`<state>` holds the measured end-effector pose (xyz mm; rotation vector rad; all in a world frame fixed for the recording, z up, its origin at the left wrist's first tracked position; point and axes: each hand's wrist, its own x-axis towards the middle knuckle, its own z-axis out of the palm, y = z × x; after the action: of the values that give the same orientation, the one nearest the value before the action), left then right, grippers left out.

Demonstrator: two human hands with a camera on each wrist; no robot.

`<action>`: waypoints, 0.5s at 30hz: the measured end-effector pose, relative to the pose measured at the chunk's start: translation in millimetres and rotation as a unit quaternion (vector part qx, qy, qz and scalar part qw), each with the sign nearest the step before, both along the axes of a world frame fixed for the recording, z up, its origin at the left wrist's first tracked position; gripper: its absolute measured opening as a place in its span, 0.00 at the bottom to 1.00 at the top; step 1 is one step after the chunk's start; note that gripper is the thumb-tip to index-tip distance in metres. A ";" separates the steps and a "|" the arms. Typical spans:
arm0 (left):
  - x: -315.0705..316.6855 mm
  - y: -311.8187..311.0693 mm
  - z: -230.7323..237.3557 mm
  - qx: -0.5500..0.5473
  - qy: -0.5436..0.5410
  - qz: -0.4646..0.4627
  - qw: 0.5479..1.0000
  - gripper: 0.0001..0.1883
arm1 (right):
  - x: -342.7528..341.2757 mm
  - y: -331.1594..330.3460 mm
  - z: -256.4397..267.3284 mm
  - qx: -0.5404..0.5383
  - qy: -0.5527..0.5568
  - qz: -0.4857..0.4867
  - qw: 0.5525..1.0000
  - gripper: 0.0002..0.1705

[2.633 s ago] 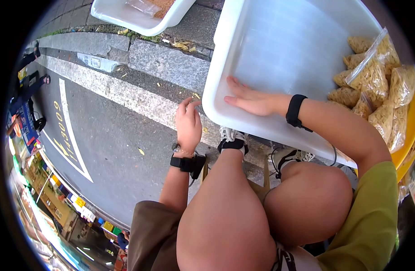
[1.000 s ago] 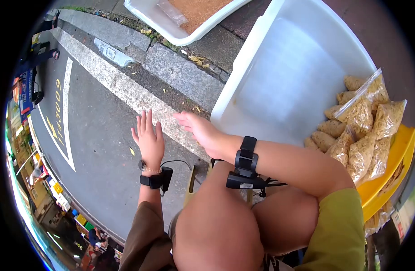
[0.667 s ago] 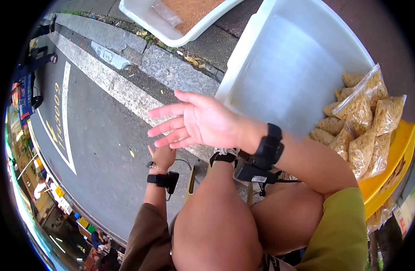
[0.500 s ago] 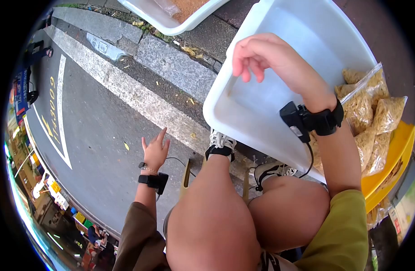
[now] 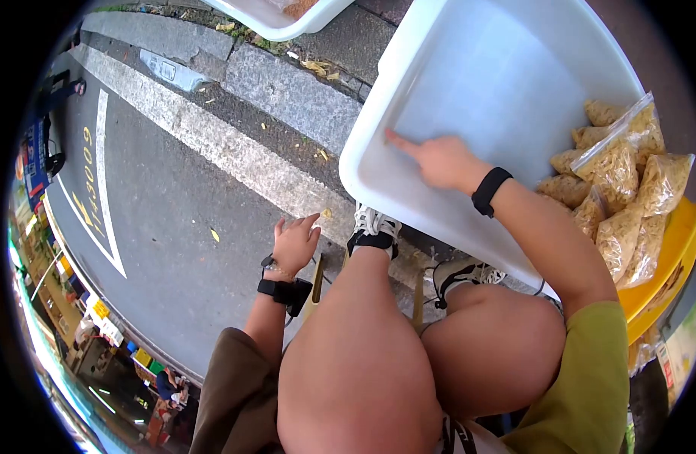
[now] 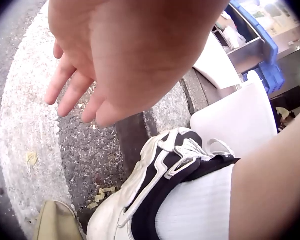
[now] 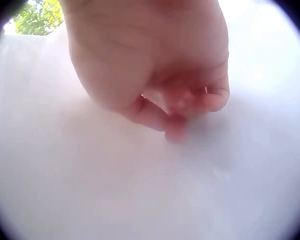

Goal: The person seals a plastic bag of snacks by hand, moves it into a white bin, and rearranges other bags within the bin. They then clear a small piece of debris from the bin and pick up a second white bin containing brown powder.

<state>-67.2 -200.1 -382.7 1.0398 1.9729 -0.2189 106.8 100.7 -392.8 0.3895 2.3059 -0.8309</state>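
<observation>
My right hand (image 5: 445, 160) is inside a large white plastic tub (image 5: 507, 68), in the corner nearest my feet. Its index finger stretches out to a small brownish mark on the tub's inner wall, while the other fingers are bent in. In the right wrist view the right hand (image 7: 155, 60) is close over the smooth white plastic, with nothing held. My left hand (image 5: 295, 244) hovers over the road beside my knee, holding nothing. Its fingers are loosely extended; the left wrist view shows the left hand (image 6: 125, 55) above a white and black sneaker (image 6: 160, 175).
Clear bags of pale shredded food (image 5: 616, 174) are piled right of the tub, above a yellow basin (image 5: 669, 265). Another white tub (image 5: 287, 26) stands on the pavement beyond the kerb (image 5: 287, 91). A flattened plastic bottle (image 5: 170, 69) lies on the road's edge.
My right hand left the tub's corner, swept over the road with its palm turned up, then returned to the corner with the index finger extended. The left hand moved slightly.
</observation>
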 end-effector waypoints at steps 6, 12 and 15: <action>-5.5 -2.6 -5.2 0.005 0.010 0.000 1.000 0.19 | 19.4 -11.2 -58.7 -0.176 0.202 -0.129 0.955 0.44; -3.9 0.8 -5.3 0.008 0.004 -0.002 1.000 0.18 | 3.5 10.2 -21.9 -0.437 -0.089 -0.271 0.853 0.41; -2.9 -2.4 -7.7 0.016 0.006 -0.010 1.000 0.18 | 3.0 14.4 -1.9 -0.460 -0.107 -0.274 0.838 0.42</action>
<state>-70.1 -202.4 -390.4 1.0815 1.9825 -0.2052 109.8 115.1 -394.6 0.6488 1.3366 -1.9276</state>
